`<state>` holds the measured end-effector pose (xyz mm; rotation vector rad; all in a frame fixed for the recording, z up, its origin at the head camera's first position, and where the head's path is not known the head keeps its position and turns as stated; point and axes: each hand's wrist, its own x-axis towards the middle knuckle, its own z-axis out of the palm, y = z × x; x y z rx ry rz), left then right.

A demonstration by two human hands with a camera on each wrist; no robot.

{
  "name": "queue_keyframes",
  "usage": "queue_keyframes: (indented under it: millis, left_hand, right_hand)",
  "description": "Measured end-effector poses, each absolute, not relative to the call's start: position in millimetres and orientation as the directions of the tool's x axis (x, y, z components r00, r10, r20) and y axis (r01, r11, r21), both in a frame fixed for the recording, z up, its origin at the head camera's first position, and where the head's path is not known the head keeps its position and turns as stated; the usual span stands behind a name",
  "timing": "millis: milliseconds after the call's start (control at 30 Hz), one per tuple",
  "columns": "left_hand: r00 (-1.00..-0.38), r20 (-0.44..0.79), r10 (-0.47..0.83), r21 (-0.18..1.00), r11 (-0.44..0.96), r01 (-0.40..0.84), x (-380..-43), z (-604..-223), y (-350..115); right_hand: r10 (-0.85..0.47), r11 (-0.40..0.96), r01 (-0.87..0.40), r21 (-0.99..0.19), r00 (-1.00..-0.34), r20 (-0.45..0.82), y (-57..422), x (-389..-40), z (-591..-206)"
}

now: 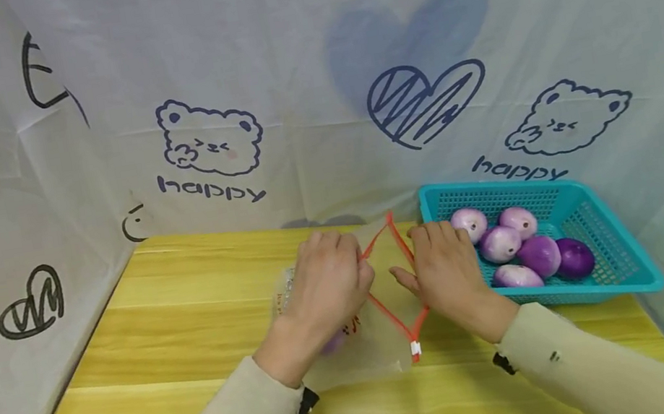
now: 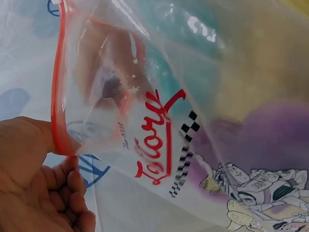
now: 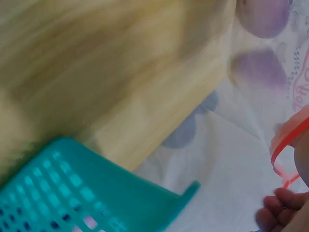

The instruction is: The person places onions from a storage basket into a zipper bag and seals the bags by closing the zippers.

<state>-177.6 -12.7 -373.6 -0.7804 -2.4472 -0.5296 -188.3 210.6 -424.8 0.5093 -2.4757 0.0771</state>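
Note:
A clear zip bag (image 1: 388, 348) with a red zip edge (image 2: 59, 87) and a white slider (image 1: 415, 348) is held up over the wooden table, its mouth spread apart. My left hand (image 1: 326, 274) pinches the red edge on the left side, thumb against curled fingers. On the opposite side, my right hand (image 1: 448, 268) grips the other red edge, its thumb pointing into the mouth. Inside the bag, purple onions (image 3: 258, 67) show through the printed plastic. Red lettering and a drawn figure cover part of the bag in the left wrist view.
A teal perforated basket (image 1: 635, 266) stands just right of my right hand, with several purple onions (image 1: 539, 256) in it. Behind the wooden table (image 1: 131, 343) hangs a white cloth (image 1: 292, 45) printed with bears and hearts, which also borders the sides.

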Motion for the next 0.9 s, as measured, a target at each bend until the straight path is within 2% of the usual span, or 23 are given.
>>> queue_keyframes:
  millis: [100,167,300,400,500,733,800,900]
  left_hand:
    - [-0.699,0.591,0.403,0.175,0.782,0.599,-178,-374,-14]
    - [-0.677,0.602,0.423,0.087,0.808,0.582,-177,-376,-13]
    - [-0.624,0.604,0.496,-0.134,0.835,0.534,-173,-381,-8]
    - [-0.621,0.587,0.519,-0.208,0.839,0.503,-167,-380,-6]
    - [-0.638,0.585,0.501,-0.186,0.849,0.495,-158,-370,-9]
    - [-0.649,0.670,0.360,-0.052,0.895,0.442,-152,-339,-20]
    - [-0.690,0.636,0.345,-0.050,0.911,0.409,-157,-339,-21]
    - [-0.778,0.512,0.363,-0.080,0.923,0.377,-165,-348,-21]
  right_hand:
    - [-0.252,0.943,-0.324,-0.077,-0.845,0.471,211,-183,-427]
    - [-0.218,0.942,-0.302,-0.148,-0.885,0.412,209,-181,-427]
    - [-0.212,0.930,-0.309,-0.200,-0.893,0.396,201,-180,-428]
    - [-0.216,0.927,-0.323,-0.191,-0.876,0.430,194,-181,-428]
    - [-0.205,0.936,-0.303,-0.181,-0.884,0.421,188,-183,-430]
    - [-0.188,0.944,-0.250,-0.215,-0.944,0.272,180,-184,-433]
    - [-0.181,0.941,-0.238,-0.242,-0.955,0.235,180,-182,-433]
    - [-0.166,0.934,-0.220,-0.280,-0.965,0.204,180,-181,-435]
